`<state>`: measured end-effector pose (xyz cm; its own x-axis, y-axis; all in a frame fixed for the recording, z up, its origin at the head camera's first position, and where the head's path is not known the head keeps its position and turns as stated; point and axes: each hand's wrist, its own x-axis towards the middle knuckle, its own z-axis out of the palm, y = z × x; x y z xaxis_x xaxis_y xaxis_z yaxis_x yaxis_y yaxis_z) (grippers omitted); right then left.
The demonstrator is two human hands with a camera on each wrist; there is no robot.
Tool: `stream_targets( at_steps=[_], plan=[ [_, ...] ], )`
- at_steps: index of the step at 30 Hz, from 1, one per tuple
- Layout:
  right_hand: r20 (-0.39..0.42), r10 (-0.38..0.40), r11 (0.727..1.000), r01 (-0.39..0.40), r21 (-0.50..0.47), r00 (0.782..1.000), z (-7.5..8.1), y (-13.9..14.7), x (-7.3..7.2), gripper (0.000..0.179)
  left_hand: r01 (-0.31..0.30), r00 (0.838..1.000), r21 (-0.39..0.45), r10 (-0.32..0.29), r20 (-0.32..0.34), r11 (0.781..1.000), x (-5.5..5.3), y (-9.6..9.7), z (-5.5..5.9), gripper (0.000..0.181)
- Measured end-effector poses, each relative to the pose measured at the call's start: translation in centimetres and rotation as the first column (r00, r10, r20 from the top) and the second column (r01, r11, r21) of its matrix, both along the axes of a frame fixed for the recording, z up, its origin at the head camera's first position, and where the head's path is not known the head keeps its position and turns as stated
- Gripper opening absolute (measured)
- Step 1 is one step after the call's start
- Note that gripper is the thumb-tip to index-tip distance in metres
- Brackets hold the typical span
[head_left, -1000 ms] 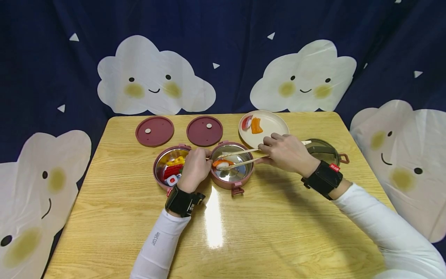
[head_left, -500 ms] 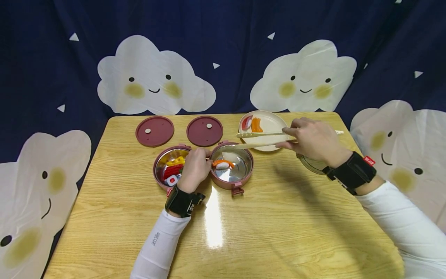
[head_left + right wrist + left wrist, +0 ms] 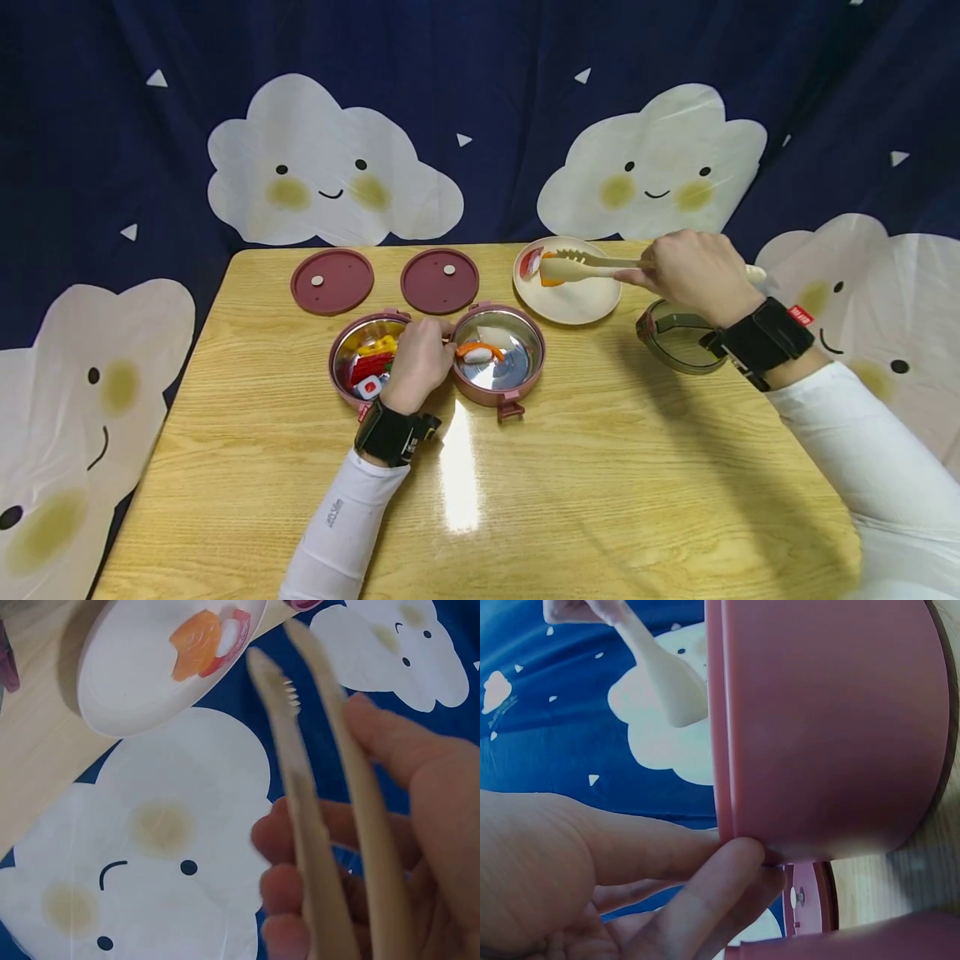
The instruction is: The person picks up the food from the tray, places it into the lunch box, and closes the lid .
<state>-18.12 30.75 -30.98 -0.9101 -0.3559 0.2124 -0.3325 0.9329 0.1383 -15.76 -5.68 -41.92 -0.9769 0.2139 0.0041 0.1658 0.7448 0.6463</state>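
Observation:
My left hand (image 3: pixel 422 365) pinches the rim of the right-hand pink bowl (image 3: pixel 840 735), thumb and fingers on either side of its wall. Inside that steel-lined bowl lies a piece of toy sushi (image 3: pixel 480 353) with an orange top. My right hand (image 3: pixel 696 271) grips beige tongs (image 3: pixel 300 772), whose arms stand apart with nothing between them. In the head view the tongs' tips are over the cream plate (image 3: pixel 577 308), in front of the orange toy sushi piece (image 3: pixel 196 643). Beside that piece lies a red and white one (image 3: pixel 531 263).
Left of the held bowl, a second pink bowl (image 3: pixel 341 371) contains yellow, red and white toy food, partly hidden by my left hand. Two dark red round lids (image 3: pixel 332 296) lie behind the bowls. A glass lid (image 3: pixel 678 337) lies under my right forearm.
My right hand has carried the tongs out of the right bowl, back and to the right, over the plate. The orange-topped sushi stays in the bowl. My left hand has not moved.

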Motion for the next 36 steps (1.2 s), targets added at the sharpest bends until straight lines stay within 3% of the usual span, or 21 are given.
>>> stream_targets(
  at_steps=[7, 16, 20, 29, 36],
  plan=[
    [0.118, -0.123, 0.992, 0.122, 0.016, 0.985, -0.4, -0.5, -1.6, 0.062, 0.004, 1.000, 0.010, -0.004, 0.003, 1.000, -0.1, -0.1, -0.1, 0.027],
    [0.121, -0.239, 0.971, 0.236, 0.039, 0.964, -1.7, -2.3, -2.6, 0.064, 0.009, 1.000, 0.009, -0.009, -0.005, 1.000, -0.1, -0.1, 0.0, 0.027],
    [0.082, -0.247, 0.969, 0.244, 0.040, 0.966, -2.4, -3.3, -2.5, 0.064, 0.006, 1.000, 0.017, -0.006, -0.003, 1.000, -0.1, -0.1, 0.0, 0.027],
    [-0.097, -0.195, 0.979, 0.200, 0.048, 0.976, -3.7, -5.0, -2.2, 0.060, 0.010, 1.000, 0.025, -0.010, -0.018, 1.000, 0.0, -0.1, -0.2, 0.027],
    [-0.137, -0.196, 0.979, 0.202, 0.029, 0.971, -4.2, -5.8, -1.9, 0.059, 0.004, 1.000, 0.024, -0.004, -0.011, 1.000, -0.1, -0.1, -0.1, 0.026]
  ],
)
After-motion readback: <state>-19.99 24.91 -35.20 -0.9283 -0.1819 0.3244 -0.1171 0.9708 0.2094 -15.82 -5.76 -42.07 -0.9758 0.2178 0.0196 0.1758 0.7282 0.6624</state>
